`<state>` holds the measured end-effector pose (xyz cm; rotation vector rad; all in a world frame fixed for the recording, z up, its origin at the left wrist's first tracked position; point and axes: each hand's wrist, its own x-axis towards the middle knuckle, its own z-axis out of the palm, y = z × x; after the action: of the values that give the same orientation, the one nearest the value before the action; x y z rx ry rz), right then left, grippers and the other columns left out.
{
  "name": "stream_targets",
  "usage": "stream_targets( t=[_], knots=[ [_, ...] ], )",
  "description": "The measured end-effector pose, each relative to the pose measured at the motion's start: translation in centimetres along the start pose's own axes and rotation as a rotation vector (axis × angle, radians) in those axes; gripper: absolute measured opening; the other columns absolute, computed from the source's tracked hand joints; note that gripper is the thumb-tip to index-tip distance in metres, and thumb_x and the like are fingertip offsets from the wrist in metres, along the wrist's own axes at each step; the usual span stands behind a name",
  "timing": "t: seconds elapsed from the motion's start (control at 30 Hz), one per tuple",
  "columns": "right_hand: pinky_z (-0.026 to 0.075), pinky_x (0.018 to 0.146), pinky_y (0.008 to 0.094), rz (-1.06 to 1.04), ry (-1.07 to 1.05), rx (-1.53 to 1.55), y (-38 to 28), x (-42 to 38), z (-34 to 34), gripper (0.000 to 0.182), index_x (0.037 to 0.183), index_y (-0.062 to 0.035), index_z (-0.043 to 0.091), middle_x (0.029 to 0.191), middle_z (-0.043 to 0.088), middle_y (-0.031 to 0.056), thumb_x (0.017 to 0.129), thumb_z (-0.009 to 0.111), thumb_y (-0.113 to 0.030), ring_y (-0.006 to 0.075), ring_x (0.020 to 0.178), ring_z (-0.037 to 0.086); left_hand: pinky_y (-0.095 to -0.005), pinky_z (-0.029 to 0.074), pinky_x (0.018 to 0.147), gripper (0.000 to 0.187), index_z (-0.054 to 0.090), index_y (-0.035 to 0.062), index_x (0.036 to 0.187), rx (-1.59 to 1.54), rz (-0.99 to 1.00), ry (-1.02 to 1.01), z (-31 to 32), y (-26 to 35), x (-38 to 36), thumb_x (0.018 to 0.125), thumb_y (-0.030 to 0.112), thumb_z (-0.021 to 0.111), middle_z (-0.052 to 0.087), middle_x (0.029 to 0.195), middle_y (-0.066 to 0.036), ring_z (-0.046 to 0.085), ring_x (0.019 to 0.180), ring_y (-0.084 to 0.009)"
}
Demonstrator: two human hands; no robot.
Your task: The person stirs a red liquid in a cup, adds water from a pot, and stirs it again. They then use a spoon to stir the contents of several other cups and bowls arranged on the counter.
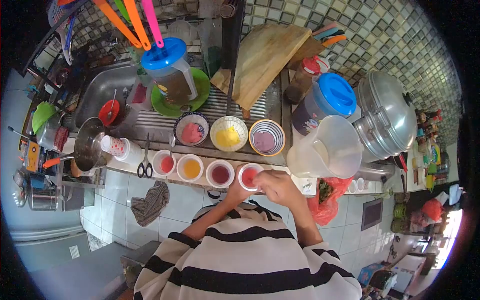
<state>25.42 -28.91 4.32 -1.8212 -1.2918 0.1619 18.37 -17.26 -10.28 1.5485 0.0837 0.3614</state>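
My left hand [237,195] is closed around the near side of a white cup [249,177] with red contents, at the right end of a row on the counter's front edge. Over this cup's right rim my right hand [278,187] is bent with its fingers pressed together; whatever they hold is hidden. To the left stand a cup of dark red liquid [220,174], a cup of orange-yellow liquid [191,168] and a cup with pink-red contents [163,163]. Behind them are bowls holding a pink mass [192,133], a yellow mass [228,137] and a purple mass [264,142].
Black scissors [145,167] and stacked cups [122,149] lie left, by a pan [90,145]. A clear pitcher [332,150] and a blue-lidded jug [327,100] stand right, near a steel steamer pot [387,117]. A red plastic bag [329,202] hangs at the edge.
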Motion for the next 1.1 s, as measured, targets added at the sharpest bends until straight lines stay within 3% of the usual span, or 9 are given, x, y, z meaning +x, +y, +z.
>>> stream_targets(
  t=[0.13, 0.33, 0.43, 0.53, 0.63, 0.73, 0.8, 1.03, 1.1],
  knots=[
    [0.048, 0.059, 0.0326, 0.046, 0.116, -0.089, 0.4, 0.2, 0.1, 0.015, 0.081, -0.0034, 0.057, 0.077, 0.061, 0.0115, 0.07, 0.05, 0.003, 0.0262, 0.063, 0.06, -0.0337, 0.041, 0.086, 0.073, 0.033, 0.0046, 0.119, 0.074, -0.006, 0.028, 0.2, -0.5, -0.2, 0.063, 0.015, 0.079, 0.049, 0.108, -0.01, 0.049, 0.1, -0.019],
    [0.049, 0.063, 0.0343, 0.048, -0.039, 0.02, 0.3, 0.0, -0.1, 0.016, 0.082, -0.0036, 0.057, 0.077, 0.061, 0.0118, 0.07, 0.05, 0.003, 0.0279, 0.067, 0.06, -0.0334, 0.041, 0.086, 0.073, 0.033, 0.0047, 0.119, 0.011, -0.036, -0.002, 0.1, 0.5, 0.0, 0.063, 0.014, 0.078, 0.048, 0.109, -0.01, 0.049, 0.1, -0.0193],
    [0.049, 0.062, 0.0341, 0.03, 0.084, -0.096, 0.4, 0.5, 0.0, 0.015, 0.082, -0.003, 0.057, 0.077, 0.061, 0.0114, 0.07, 0.049, 0.003, 0.0267, 0.066, 0.06, -0.0335, 0.041, 0.086, 0.072, 0.033, 0.0047, 0.119, 0.042, -0.024, 0.043, 0.3, -0.2, 0.0, 0.062, 0.013, 0.078, 0.048, 0.109, -0.01, 0.049, 0.1, -0.0193],
    [0.048, 0.062, 0.0374, -0.028, 0.032, -0.002, 0.4, 0.5, 0.4, 0.013, 0.082, -0.0052, 0.056, 0.075, 0.059, 0.0136, 0.071, 0.053, 0.0, 0.033, 0.068, 0.058, -0.0334, 0.042, 0.086, 0.072, 0.034, 0.0046, 0.118, 0.025, 0.05, 0.02, 0.1, -0.1, 0.2, 0.062, 0.014, 0.078, 0.048, 0.108, -0.01, 0.049, 0.1, -0.0196],
    [0.047, 0.061, 0.0373, 0.075, -0.006, 0.045, 0.6, 0.2, 0.1, 0.013, 0.083, -0.0053, 0.056, 0.076, 0.059, 0.0133, 0.071, 0.053, 0.0, 0.0327, 0.068, 0.058, -0.0335, 0.042, 0.086, 0.072, 0.034, 0.0046, 0.118, 0.047, 0.002, 0.028, 0.2, 0.4, 0.0, 0.062, 0.014, 0.078, 0.048, 0.108, -0.01, 0.05, 0.099, -0.0198],
    [0.048, 0.062, 0.0369, 0.077, 0.109, -0.031, 0.2, 0.7, 0.6, 0.012, 0.082, -0.0047, 0.056, 0.077, 0.059, 0.0135, 0.071, 0.053, 0.0, 0.0321, 0.069, 0.058, -0.0336, 0.042, 0.086, 0.073, 0.034, 0.0048, 0.118, 0.089, 0.015, 0.045, 0.1, 0.7, 0.1, 0.061, 0.014, 0.079, 0.048, 0.107, -0.01, 0.05, 0.099, -0.0196],
    [0.047, 0.058, 0.0337, -0.002, 0.037, -0.027, -0.3, 0.7, 0.7, 0.011, 0.081, -0.0026, 0.056, 0.07, 0.057, 0.0117, 0.074, 0.049, 0.001, 0.0267, 0.061, 0.058, -0.0333, 0.042, 0.086, 0.072, 0.035, 0.0049, 0.118, 0.056, 0.021, 0.017, 0.0, 0.9, 0.1, 0.061, 0.014, 0.079, 0.049, 0.107, -0.01, 0.05, 0.099, -0.0193],
    [0.047, 0.061, 0.0367, 0.05, 0.125, -0.037, 0.2, 0.5, 0.5, 0.01, 0.084, -0.0033, 0.055, 0.077, 0.06, 0.0119, 0.074, 0.054, -0.002, 0.0308, 0.069, 0.059, -0.0338, 0.043, 0.084, 0.07, 0.037, 0.0046, 0.117, 0.116, 0.066, 0.065, -0.1, 0.8, 0.0, 0.061, 0.013, 0.078, 0.049, 0.106, -0.01, 0.05, 0.099, -0.0199],
    [0.047, 0.059, 0.0323, 0.085, 0.021, 0.061, -0.1, 0.1, 0.7, 0.009, 0.082, -0.0027, 0.057, 0.072, 0.057, 0.0112, 0.078, 0.048, -0.002, 0.0253, 0.062, 0.059, -0.0343, 0.042, 0.085, 0.07, 0.037, 0.0042, 0.117, 0.097, 0.056, 0.054, -0.2, 0.6, 0.0, 0.061, 0.013, 0.078, 0.049, 0.106, -0.01, 0.05, 0.098, -0.0203]
  ],
)
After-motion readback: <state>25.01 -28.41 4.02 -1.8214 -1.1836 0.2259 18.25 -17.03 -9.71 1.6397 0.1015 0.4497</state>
